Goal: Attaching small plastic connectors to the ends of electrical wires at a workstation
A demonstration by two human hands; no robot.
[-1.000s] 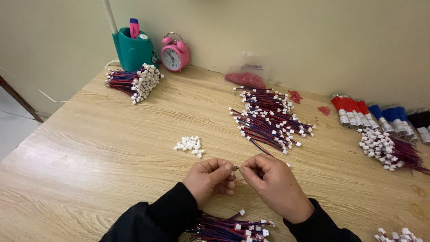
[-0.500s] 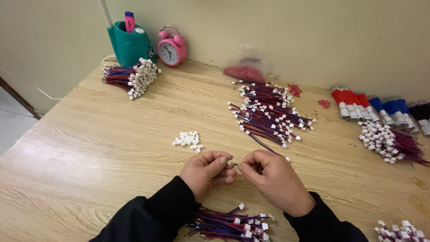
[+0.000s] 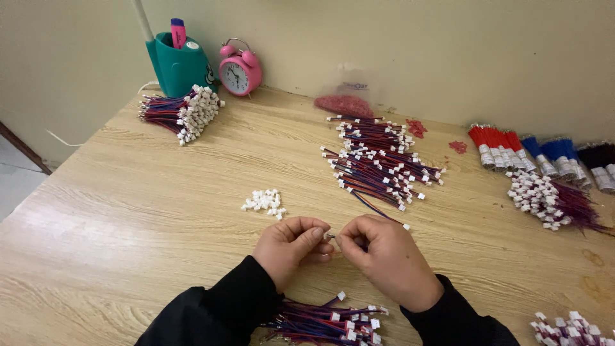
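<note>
Left hand (image 3: 291, 247) and right hand (image 3: 384, 256) pinch one small connector wire (image 3: 375, 208) between fingertips, low centre over pale wood table (image 3: 128, 211); loose white connectors (image 3: 264, 201) just beyond; beige wall (image 3: 416, 45) behind; pink alarm clock (image 3: 240, 67), teal holder (image 3: 179, 64) at back edge.

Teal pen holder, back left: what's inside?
Inside the teal pen holder: a pink marker with a purple cap and a pale stick stand upright. Their lower ends and anything deeper are hidden by the wall.
</note>
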